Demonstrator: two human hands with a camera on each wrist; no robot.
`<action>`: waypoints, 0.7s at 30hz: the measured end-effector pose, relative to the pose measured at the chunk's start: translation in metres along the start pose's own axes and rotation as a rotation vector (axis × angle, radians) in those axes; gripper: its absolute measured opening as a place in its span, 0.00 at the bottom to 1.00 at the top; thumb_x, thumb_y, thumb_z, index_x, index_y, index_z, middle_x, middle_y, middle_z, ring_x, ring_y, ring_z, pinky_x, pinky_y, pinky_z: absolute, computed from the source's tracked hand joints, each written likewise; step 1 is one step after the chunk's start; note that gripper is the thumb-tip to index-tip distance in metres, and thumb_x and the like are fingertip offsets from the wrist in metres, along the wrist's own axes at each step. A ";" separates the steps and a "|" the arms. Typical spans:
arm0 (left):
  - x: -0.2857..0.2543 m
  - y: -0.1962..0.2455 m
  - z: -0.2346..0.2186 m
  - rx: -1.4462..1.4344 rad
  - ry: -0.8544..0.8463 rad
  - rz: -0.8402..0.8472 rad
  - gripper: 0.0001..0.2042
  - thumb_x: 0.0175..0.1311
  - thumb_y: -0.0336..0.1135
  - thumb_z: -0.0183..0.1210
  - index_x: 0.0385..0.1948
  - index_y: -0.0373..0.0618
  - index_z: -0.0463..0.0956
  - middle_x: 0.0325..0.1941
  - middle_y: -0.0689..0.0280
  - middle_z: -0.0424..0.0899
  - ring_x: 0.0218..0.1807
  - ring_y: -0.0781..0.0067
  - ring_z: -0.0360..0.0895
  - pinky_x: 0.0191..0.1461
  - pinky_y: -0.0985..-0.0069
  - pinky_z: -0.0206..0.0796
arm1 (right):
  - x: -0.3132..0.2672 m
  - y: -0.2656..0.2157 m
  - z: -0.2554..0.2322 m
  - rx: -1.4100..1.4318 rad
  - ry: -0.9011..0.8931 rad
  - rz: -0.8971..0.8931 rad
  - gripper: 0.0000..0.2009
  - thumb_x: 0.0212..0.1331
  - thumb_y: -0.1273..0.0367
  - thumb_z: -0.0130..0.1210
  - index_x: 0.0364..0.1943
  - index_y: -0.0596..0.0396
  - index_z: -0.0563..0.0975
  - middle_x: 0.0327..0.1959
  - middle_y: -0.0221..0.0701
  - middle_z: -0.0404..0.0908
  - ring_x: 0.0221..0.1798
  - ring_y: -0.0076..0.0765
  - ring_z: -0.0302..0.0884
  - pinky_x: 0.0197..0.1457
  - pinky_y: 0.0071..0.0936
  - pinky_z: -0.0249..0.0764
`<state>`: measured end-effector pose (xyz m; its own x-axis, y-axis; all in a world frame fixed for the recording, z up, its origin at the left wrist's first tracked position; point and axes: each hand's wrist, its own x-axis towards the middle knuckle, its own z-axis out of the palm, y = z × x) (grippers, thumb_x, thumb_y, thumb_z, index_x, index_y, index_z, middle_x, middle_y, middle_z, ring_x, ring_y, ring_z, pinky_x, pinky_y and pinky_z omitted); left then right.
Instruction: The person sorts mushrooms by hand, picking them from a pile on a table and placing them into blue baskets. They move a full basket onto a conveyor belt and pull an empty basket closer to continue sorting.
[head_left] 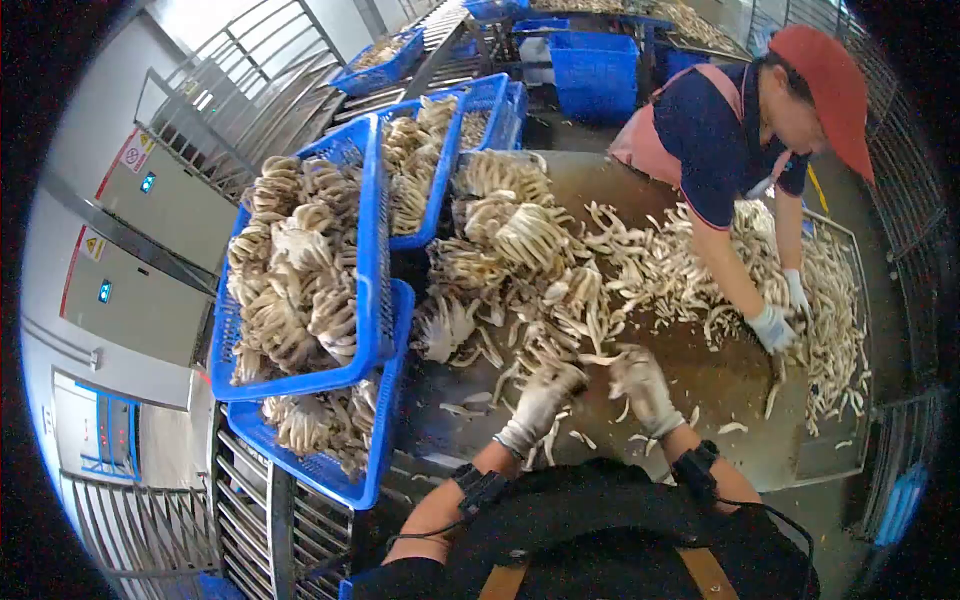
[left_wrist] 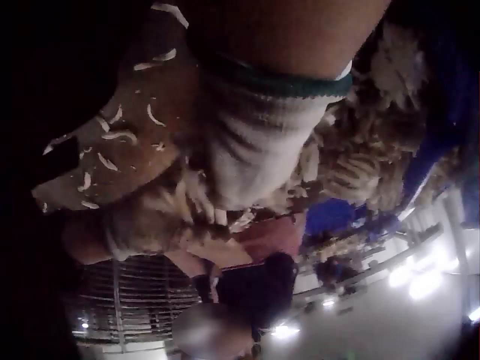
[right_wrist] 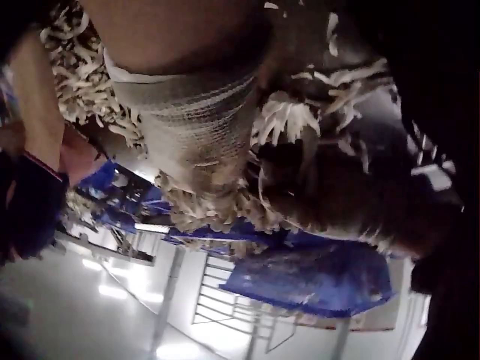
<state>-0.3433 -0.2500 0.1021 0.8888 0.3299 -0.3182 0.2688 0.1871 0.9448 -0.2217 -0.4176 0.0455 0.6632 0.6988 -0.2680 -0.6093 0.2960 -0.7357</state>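
In the head view, my gloved left hand [head_left: 541,405] curls round a mushroom cluster low over the metal table [head_left: 440,425]. Just to its right is my gloved right hand [head_left: 645,390], fingers bent, with a pale mushroom piece [head_left: 598,358] pinched at its fingertips. Pale strands [left_wrist: 196,193] show between the two gloves in the left wrist view. The left glove [right_wrist: 322,199] looks dark in the right wrist view, below a fanned mushroom cluster [right_wrist: 286,120]. Most fingertips are blurred or hidden.
Piled mushroom clusters [head_left: 510,225] lie beyond my hands. Blue baskets [head_left: 372,260] of clusters stand at the left. Across the table, a person in a red cap [head_left: 820,90] handles loose mushroom pieces [head_left: 830,300] with gloved hands. An empty-looking blue bin [head_left: 595,75] stands behind.
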 end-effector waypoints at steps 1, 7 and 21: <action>0.009 -0.036 0.005 0.158 -0.191 0.072 0.10 0.63 0.34 0.55 0.41 0.39 0.76 0.37 0.68 0.81 0.40 0.80 0.74 0.44 0.80 0.67 | 0.006 0.019 -0.020 -0.080 -0.208 0.141 0.13 0.56 0.64 0.59 0.38 0.58 0.73 0.30 0.25 0.75 0.31 0.18 0.72 0.31 0.19 0.70; 0.003 -0.045 -0.010 0.162 -0.218 -0.090 0.15 0.64 0.38 0.55 0.46 0.36 0.74 0.38 0.68 0.81 0.39 0.80 0.74 0.44 0.81 0.67 | -0.003 0.014 0.014 -0.363 -0.145 0.222 0.25 0.47 0.70 0.66 0.51 0.57 0.71 0.34 0.26 0.77 0.36 0.20 0.72 0.35 0.18 0.71; -0.024 -0.108 -0.062 0.417 -0.050 -0.235 0.22 0.52 0.53 0.62 0.28 0.38 0.79 0.19 0.63 0.77 0.24 0.72 0.73 0.31 0.70 0.65 | 0.068 0.077 0.075 -1.811 -0.183 -0.109 0.33 0.47 0.54 0.60 0.54 0.61 0.67 0.55 0.53 0.66 0.56 0.58 0.65 0.59 0.45 0.64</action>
<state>-0.4170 -0.2213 0.0028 0.8002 0.2758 -0.5326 0.5815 -0.1390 0.8016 -0.2557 -0.2984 0.0168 0.5368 0.8182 -0.2058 0.6803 -0.5641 -0.4679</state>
